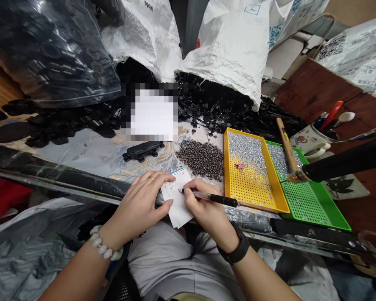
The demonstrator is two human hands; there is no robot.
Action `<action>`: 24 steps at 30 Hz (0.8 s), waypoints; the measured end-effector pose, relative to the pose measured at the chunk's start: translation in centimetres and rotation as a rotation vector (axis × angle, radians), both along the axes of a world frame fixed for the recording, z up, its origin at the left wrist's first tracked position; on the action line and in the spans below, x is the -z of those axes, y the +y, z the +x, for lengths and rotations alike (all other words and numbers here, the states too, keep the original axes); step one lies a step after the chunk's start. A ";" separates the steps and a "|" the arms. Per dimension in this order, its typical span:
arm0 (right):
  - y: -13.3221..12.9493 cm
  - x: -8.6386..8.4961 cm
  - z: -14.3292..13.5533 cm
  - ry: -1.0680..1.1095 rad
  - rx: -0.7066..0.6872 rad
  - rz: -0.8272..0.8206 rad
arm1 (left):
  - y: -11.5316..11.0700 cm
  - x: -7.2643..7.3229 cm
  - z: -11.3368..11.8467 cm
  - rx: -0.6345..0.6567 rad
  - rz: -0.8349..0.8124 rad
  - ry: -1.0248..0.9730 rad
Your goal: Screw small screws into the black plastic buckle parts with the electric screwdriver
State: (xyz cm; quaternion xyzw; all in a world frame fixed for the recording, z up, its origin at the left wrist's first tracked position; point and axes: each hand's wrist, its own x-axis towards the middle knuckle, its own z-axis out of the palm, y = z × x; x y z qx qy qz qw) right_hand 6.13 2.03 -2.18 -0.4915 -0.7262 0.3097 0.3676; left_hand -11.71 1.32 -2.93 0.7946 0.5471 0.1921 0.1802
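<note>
Gripping the pen (pixel 222 199) close to its tip, the thumb and fingers of the right hand (pixel 207 205) are closed round the barrel, the point at the paper (pixel 179 212), where some handwriting shows. The left hand (pixel 141 198) has its fingers loosely spread and closed on nothing, fingertips and thumb resting on the left side of the paper. The paper lies between the hands at the near edge of the table (pixel 94 144), its near end seeming to reach past that edge over the lap (pixel 172 259). That overhang looks like the weak spot: with little beneath it, a hard stroke there could bend or tear the sheet, and if the left hand lifted, the paper could swing or slip off. Just beyond the paper, to the far right, is a pile of small dark parts (pixel 203 159); shoving the paper that way could scatter them. The pen's rear end points right, towards the yellow tray (pixel 280 202), so a wide sweep could bump it and jolt the silver bits (pixel 246 146) inside
</note>
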 end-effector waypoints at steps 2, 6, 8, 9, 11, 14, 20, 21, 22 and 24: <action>0.0 0.0 0.0 0.002 0.003 -0.001 | 0.0 -0.1 0.1 0.000 0.003 -0.002; 0.1 0.0 0.2 -0.001 -0.003 0.008 | -0.1 -0.2 0.1 0.001 0.013 -0.010; 0.0 0.0 0.2 -0.002 0.005 0.010 | -0.1 -0.1 0.1 -0.003 0.015 -0.009; 0.0 0.1 0.2 -0.002 0.013 0.016 | -0.1 0.0 0.0 -0.004 0.017 -0.008; 0.0 0.1 0.2 0.000 0.025 0.032 | -0.1 0.2 0.0 -0.004 0.019 -0.006; 0.1 0.1 0.2 0.005 0.036 0.036 | 0.0 0.2 0.0 -0.003 0.023 -0.010; 0.1 0.0 0.2 0.014 0.044 0.018 | 0.0 -0.1 0.0 -0.001 0.027 -0.017; 0.1 0.0 0.2 0.022 0.044 0.017 | 0.0 0.0 0.0 -0.002 0.029 -0.016; 0.1 0.0 0.2 0.029 0.051 0.013 | 0.0 0.0 0.0 -0.004 0.031 -0.015; 0.1 0.1 0.2 0.032 0.070 0.003 | 0.0 0.0 0.0 -0.007 0.035 -0.017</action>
